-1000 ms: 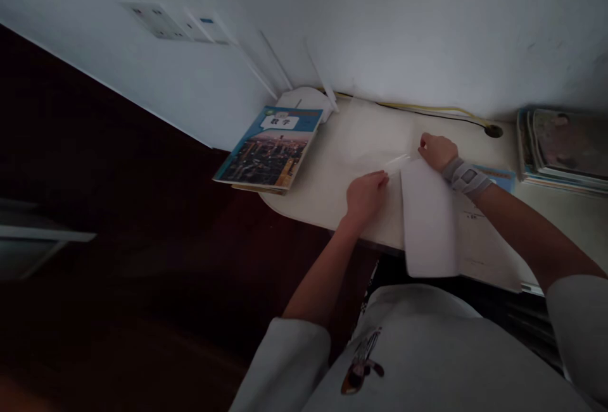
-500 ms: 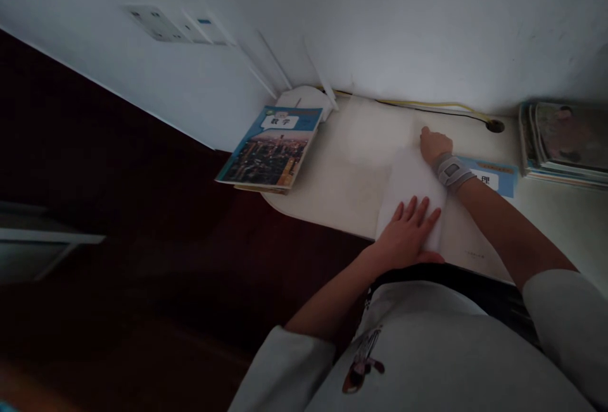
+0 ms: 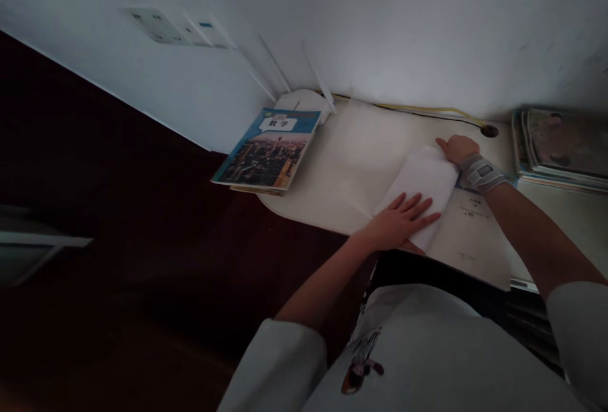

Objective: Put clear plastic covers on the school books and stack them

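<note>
My left hand [image 3: 401,221] lies flat with fingers spread on a white sheet of paper [image 3: 422,178], near the desk's front edge. At the sheet's far right corner is my right hand [image 3: 460,149], its fingers curled together and seeming to grip the paper there; the fingertips are partly hidden. A grey band with a watch-like face circles the right wrist. Under and right of the sheet lies an open book [image 3: 475,238], showing a pale page with small dark print. Part of this book is covered by the sheet and my right forearm.
A mathematics textbook [image 3: 268,149] with a city cover overhangs the desk's left end, against a white router [image 3: 304,102] with antennas. Yellow and black cables run along the wall to a cable hole [image 3: 489,130]. Stacked books [image 3: 565,146] stand right. A wall socket [image 3: 156,24] is upper left.
My right hand has moved right and slightly nearer, and the sheet's far end has shifted right. More printed page shows; the blue cover part is now mostly hidden. My left hand stays flat.
</note>
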Demonstrator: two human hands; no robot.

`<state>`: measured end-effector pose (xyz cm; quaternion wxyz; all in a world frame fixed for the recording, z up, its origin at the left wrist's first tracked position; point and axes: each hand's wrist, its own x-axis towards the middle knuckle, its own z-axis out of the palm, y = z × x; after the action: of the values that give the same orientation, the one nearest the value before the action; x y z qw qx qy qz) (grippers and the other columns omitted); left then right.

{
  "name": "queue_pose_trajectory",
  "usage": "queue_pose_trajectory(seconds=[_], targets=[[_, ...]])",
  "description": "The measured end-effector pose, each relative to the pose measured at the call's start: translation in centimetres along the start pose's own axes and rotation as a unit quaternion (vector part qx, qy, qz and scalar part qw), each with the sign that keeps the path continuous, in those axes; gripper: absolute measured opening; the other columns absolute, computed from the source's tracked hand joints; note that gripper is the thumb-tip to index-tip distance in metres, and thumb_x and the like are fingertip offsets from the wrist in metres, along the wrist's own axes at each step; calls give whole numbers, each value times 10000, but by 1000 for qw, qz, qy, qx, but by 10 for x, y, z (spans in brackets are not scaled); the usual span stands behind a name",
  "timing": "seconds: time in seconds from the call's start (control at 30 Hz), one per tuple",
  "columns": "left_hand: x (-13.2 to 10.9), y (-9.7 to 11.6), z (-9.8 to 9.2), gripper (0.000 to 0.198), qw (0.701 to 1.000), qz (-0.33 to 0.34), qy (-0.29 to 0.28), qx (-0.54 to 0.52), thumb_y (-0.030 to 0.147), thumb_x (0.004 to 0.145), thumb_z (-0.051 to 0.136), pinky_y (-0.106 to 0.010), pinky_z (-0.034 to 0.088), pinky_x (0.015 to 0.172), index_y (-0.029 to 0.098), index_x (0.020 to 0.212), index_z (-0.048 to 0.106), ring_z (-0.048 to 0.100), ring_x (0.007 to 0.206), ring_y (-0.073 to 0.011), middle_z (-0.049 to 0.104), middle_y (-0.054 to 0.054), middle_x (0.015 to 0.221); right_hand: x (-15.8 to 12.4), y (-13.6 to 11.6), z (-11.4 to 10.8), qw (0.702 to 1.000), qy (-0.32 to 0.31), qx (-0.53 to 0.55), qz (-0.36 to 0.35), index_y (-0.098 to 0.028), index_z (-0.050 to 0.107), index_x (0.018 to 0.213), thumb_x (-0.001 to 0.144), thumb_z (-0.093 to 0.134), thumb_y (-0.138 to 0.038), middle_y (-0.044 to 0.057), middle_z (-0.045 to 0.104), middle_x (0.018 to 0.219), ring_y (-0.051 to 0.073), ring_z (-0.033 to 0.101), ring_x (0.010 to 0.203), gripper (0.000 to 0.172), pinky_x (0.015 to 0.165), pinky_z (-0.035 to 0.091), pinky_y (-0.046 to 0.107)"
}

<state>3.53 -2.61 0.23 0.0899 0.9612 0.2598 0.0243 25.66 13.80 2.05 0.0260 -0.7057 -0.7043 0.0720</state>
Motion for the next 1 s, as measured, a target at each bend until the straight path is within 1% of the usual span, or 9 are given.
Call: queue_pose_trajectory(seconds=[0.1,0.17,0.27,0.37,0.5,0.67,0.77,0.87,1.0], targets=[[-1,-9,-1,808,1000,2,-7,-10,681,821,457,-502,156,1147,255,1480,262,167,1450,-314,231,-131,1564,-23,1,-10,998,50,12,-34,-67,602,1214,968,190,-535,250,619,1188,319,595,1095,671,891,462,465],[-6,-12,0,818,1000,-8,-8,-8,681,821,455,-487,164,1147,250,1485,247,162,1451,-307,221,-134,1567,-46,-1,-11,988,82,13,-127,-137,482,1361,957,265,-551,170,495,1396,272,465,1274,617,1050,355,444],[-19,-12,1,821,999,-38,-11,11,671,832,446,-471,175,1145,237,1491,222,171,1450,-298,212,-144,1567,-78,-2,1,951,59,-7,-304,-221,427,1410,887,404,-630,97,372,1507,284,275,1408,664,1149,145,528],[-26,-6,-1,897,997,-67,-12,22,718,806,422,-484,177,1143,173,1489,219,170,1448,-314,226,-187,1553,-92,-1,20,927,20,-26,-374,-204,395,1432,884,340,-666,128,348,1514,324,238,1421,719,1115,141,611],[-14,15,-6,1037,996,-89,-3,19,803,750,365,-562,144,1134,83,1480,209,119,1444,-376,195,-254,1539,-88,-5,35,936,22,-30,-350,-187,386,1439,913,273,-630,142,342,1515,319,221,1429,697,1112,143,614],[9,36,-6,814,984,-172,-4,49,628,880,393,-578,206,1113,90,1473,245,147,1428,-406,184,-251,1542,-85,-10,38,946,67,-11,-316,-168,372,1445,934,212,-596,149,280,1543,303,183,1442,685,1128,132,580],[9,35,0,704,974,-219,-18,51,520,919,414,-584,229,1105,84,1458,288,183,1419,-409,232,-234,1534,-83,-8,41,962,101,13,-254,-135,325,1464,931,195,-606,173,217,1560,319,143,1449,724,1124,150,573],[3,31,7,705,971,-235,-19,29,534,932,357,-586,221,1114,58,1449,302,189,1422,-395,257,-235,1526,-80,-7,45,971,83,19,-223,-95,306,1467,901,239,-655,204,223,1550,343,142,1445,798,1126,177,553],[-13,23,11,674,968,-248,50,-9,560,931,327,-583,213,1128,111,1434,348,211,1432,-343,316,-203,1515,-80,-9,45,966,44,2,-254,-95,338,1455,876,267,-694,196,277,1532,354,167,1437,836,1137,170,541]])
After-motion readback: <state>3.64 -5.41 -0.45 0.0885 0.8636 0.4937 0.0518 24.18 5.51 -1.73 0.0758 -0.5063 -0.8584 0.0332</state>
